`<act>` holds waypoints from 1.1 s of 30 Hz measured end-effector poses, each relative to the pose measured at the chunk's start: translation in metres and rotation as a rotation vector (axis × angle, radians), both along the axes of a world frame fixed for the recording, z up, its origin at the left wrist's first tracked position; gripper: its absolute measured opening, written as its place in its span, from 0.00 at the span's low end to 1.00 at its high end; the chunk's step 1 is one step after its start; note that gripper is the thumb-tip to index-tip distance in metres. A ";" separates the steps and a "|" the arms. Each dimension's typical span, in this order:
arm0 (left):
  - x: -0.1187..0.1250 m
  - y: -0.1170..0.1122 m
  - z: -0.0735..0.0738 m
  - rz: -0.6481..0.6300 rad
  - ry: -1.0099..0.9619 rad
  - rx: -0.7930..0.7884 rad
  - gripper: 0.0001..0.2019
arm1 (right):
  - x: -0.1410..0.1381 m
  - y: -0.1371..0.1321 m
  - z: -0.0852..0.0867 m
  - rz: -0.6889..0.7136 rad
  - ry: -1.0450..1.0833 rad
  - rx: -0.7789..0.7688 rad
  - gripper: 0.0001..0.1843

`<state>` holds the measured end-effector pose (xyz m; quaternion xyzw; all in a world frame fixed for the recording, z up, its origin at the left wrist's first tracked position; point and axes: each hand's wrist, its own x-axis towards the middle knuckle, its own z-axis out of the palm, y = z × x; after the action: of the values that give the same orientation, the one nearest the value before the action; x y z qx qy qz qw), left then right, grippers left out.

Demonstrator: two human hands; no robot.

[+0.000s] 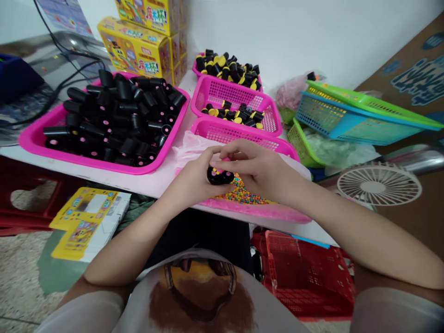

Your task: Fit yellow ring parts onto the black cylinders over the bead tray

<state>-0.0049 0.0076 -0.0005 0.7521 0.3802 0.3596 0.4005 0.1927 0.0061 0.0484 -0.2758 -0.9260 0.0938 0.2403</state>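
My left hand [193,179] is closed around a few small black cups [222,178], held upright with their openings facing up. Pink and yellow bits show inside the openings. Over the cups, my right hand [265,170] has its fingers bent together around a small pink piece [226,160], largely covered by the fingers, so its kind is unclear. Both hands are above a pink-lined basket [256,209] of tiny multicoloured beads [244,192]. The hands hide part of the beads.
To the left, a pink tray [138,169] is heaped with black tubes. Behind the beads, pink baskets [239,88] hold black-and-yellow pieces. Yellow boxes [135,48] are stacked at the back. Right are green and blue baskets [357,120] and a white fan [379,185].
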 end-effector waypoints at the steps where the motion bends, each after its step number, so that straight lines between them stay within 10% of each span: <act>1: 0.000 0.000 0.000 -0.001 -0.004 -0.003 0.33 | 0.000 0.000 0.002 0.001 -0.012 0.026 0.26; 9: 0.000 0.000 0.001 0.026 0.028 -0.093 0.36 | 0.024 -0.003 0.028 -0.171 -0.211 -0.017 0.23; 22: -0.001 0.000 0.000 0.069 0.063 -0.021 0.31 | 0.019 -0.001 -0.061 -0.206 -0.427 -0.473 0.18; 33: -0.001 -0.001 0.000 0.065 0.088 -0.036 0.31 | 0.031 0.001 -0.041 -0.250 -0.170 -0.609 0.19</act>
<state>-0.0054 0.0067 -0.0008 0.7472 0.4281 0.3321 0.3848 0.2233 0.0072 0.0076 -0.4532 -0.8312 0.3126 0.0782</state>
